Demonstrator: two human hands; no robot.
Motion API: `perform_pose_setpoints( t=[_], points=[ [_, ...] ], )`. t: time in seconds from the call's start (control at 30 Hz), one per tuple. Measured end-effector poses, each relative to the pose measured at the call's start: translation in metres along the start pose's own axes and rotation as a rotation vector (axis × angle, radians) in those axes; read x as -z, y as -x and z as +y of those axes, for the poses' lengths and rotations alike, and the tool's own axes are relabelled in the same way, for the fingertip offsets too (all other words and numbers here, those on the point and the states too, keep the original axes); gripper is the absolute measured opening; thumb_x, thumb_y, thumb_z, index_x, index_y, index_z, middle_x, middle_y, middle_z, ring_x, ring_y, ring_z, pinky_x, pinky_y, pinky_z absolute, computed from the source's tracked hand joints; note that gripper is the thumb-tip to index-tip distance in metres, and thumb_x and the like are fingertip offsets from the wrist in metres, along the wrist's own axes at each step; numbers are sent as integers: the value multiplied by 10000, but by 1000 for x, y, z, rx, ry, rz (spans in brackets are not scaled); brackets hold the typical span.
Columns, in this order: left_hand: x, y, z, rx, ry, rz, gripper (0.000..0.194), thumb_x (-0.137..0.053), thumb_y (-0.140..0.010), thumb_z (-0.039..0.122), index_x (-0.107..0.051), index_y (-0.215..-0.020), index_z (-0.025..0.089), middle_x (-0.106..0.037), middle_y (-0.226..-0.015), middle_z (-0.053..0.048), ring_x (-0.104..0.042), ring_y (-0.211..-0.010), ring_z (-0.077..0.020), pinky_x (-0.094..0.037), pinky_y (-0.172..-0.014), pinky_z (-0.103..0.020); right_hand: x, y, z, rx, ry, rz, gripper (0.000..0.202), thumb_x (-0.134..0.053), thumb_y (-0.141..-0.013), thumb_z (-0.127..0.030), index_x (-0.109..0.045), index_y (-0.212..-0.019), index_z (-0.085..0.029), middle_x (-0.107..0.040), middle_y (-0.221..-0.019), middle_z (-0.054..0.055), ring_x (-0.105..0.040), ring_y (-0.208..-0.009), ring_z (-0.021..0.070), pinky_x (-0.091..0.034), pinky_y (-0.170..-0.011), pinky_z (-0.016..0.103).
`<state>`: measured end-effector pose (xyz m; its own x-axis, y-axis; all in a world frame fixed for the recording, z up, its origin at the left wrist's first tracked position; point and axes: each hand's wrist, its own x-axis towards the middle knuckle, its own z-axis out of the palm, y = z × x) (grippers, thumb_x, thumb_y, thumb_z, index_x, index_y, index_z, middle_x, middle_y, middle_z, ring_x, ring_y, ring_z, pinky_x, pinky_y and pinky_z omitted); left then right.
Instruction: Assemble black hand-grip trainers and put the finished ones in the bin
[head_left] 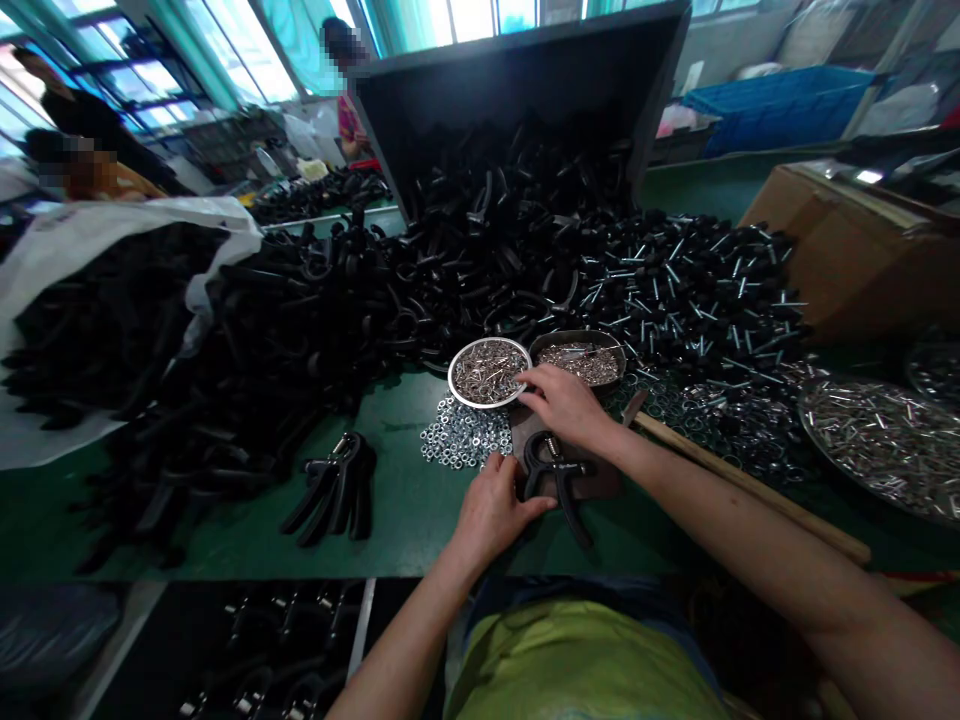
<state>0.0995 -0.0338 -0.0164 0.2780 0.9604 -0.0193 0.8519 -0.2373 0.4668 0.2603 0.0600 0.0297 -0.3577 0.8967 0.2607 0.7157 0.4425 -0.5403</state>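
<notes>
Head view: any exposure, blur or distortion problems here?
Head view: bright glass windows nearly blown out along the top; heaped black plastic clamps sink into shadow, outlines merging; thin silvery metal pins at the right look soft and stretched; bare left hand and right hand near centre read fairly clearly.

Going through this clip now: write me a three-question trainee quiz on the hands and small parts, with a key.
1. Which hand is at the rim of the round bowl? A) the left B) the right C) neither
2. True or false: the pile of loose nuts lies inside the round bowl.
3. Fill in the missing word: the thing right by the left hand is a black ____.

Key
1. B: the right hand has its fingertips there.
2. False: the nuts lie on the green table top.
3. Clamp.
</notes>
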Motion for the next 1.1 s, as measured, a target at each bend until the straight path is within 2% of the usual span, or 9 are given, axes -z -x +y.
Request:
perform_pose_setpoints(
  t=[0.13,0.23,0.5,0.67,0.77,0.87,0.93,1.03,1.1],
  points=[
    [-9,5,4,40,-87,-6,159,-550,-805,316,-501,-874,181,-580,-906,-68,-584,-790,-204,-415,-672,-293,-2,65,-8,-72,200,-175,504,-559,-788,-522,-524,-1204,-240,-589,-1061,88,-536,-1007,259,-429,-797,377],
    [-8,4,7,42,-81,-14,108,-471,-850,274,-465,-904,182,-611,-864,-72,-609,-787,-220,-407,-648,-293,-7,97,-10,-123,239,-258,600,-581,-747,-552,-475,-1255,-252,-592,-1078,94,-534,-1018,277,-412,-821,392],
    [17,15,1,-5,90,-104,247,-412,-891,262,-408,-1126,186,-657,-942,-92,-642,-820,-220,-428,-648,-273,11,102,-24,-265,-18,-228,439,-535,-730,-240,-478,-1164,-273,-658,-997,6,-616,-848,181,-392,-724,269],
    [52,18,-30,-181,139,-200,288,-432,-879,316,-519,-1136,219,-640,-1089,-75,-609,-956,-204,-448,-793,-276,30,109,-19,-138,-87,-333,470,-530,-685,-197,-498,-1146,-283,-665,-881,-14,-615,-785,171,-382,-677,249],
    [82,15,-58,-90,108,-142,320,-451,-854,377,-561,-1115,230,-652,-1077,-60,-615,-936,-219,-456,-799,-287,32,112,-4,-89,-46,-405,481,-546,-658,-188,-516,-1129,-279,-670,-891,-10,-620,-795,185,-385,-677,254],
    [106,12,-79,111,140,41,393,-505,-792,483,-581,-1082,229,-672,-992,-45,-625,-879,-239,-474,-734,-285,23,110,11,-149,23,-374,483,-553,-686,-210,-514,-1162,-282,-671,-958,6,-618,-854,202,-401,-709,274],
    [110,12,-79,229,246,103,495,-524,-759,544,-554,-1131,219,-668,-831,-18,-622,-729,-219,-472,-596,-263,15,105,16,-198,69,-298,469,-566,-723,-247,-516,-1189,-262,-657,-1007,38,-595,-925,221,-413,-757,307],
    [95,15,-58,323,465,52,589,-501,-763,582,-494,-1214,203,-587,-603,31,-555,-523,-181,-414,-438,-243,10,94,12,-141,52,-123,407,-609,-756,-301,-565,-1154,-225,-603,-1112,88,-488,-1103,259,-381,-899,393],
    [76,17,-35,265,532,30,557,-525,-755,559,-530,-1177,197,-635,-677,7,-601,-608,-198,-475,-509,-266,12,89,2,-112,-154,-39,470,-640,-757,-343,-532,-1198,-223,-583,-1124,88,-486,-1097,245,-396,-903,401]
  ],
)
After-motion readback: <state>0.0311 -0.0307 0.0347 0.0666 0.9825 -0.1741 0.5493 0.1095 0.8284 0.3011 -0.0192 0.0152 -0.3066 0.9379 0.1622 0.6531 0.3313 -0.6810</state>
